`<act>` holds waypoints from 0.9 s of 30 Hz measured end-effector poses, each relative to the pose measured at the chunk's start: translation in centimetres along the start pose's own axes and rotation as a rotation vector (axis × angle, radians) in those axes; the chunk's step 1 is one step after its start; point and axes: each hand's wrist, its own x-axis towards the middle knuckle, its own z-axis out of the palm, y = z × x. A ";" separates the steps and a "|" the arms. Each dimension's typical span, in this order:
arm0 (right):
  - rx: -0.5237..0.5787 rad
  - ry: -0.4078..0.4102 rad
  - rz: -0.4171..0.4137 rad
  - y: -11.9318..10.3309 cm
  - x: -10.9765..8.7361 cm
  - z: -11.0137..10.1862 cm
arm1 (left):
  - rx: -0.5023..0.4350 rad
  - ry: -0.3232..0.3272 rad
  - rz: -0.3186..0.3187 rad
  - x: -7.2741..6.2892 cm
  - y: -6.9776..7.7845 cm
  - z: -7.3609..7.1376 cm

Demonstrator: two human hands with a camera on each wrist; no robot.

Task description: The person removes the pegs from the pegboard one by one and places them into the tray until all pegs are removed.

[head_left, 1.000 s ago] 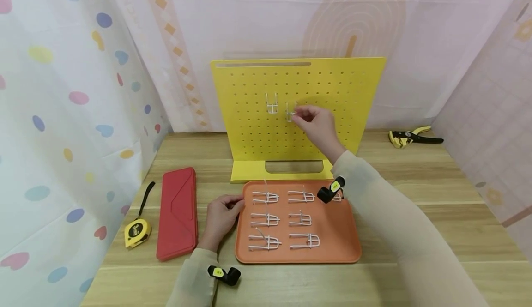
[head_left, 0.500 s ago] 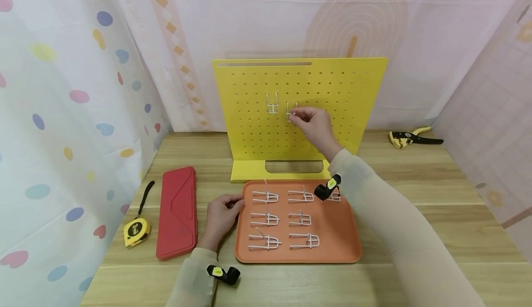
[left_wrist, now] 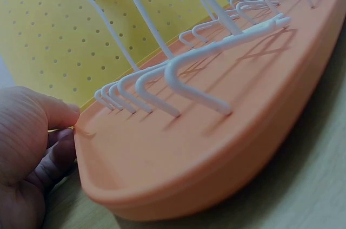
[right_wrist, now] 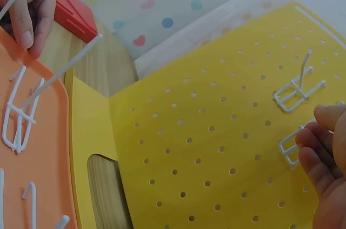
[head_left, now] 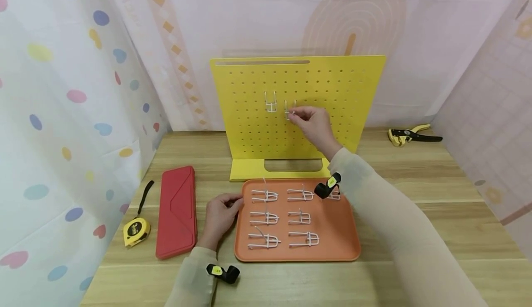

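My right hand (head_left: 316,124) pinches a white wire pegboard hook (right_wrist: 288,155) between thumb and fingertips, against the yellow pegboard (head_left: 253,136). Its two prongs meet the board's holes in the head view; my fingers hide part of it. Just up and left, a second white hook (head_left: 271,107) hangs on the board, its arm sticking out in the right wrist view. My left hand (head_left: 220,217) holds the left rim of the orange tray (head_left: 336,240), thumb and fingers at its edge. Several white hooks (head_left: 265,241) lie in rows on the tray.
A red case (head_left: 176,212) lies left of my left hand, with a yellow tape measure (head_left: 136,232) beside it. Yellow-and-black pliers (head_left: 411,135) lie at the back right of the wooden table (head_left: 266,284). Patterned curtains (head_left: 75,113) stand behind and at the sides.
My right hand has shifted slightly left and closer over the hook, covering more of it. My left hand stays at the tray. The head view has tilted a little.
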 end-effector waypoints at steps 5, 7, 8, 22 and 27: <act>0.008 0.002 -0.029 -0.1 0.1 -0.1 | 0.002 0.003 -0.009 0.0 0.0 0.0; 0.012 0.005 -0.032 -0.2 0.0 -0.1 | 0.003 0.001 -0.010 0.0 0.1 0.0; 0.016 0.008 -0.034 -0.3 0.0 -0.2 | 0.003 0.001 -0.011 0.0 0.1 0.0; 0.118 0.011 -0.124 -1.4 -1.8 -1.2 | 0.040 0.010 0.009 -0.3 0.2 -0.1; 0.170 0.018 -0.149 -2.0 -3.2 -2.1 | 0.034 0.014 0.013 -0.4 0.2 -0.1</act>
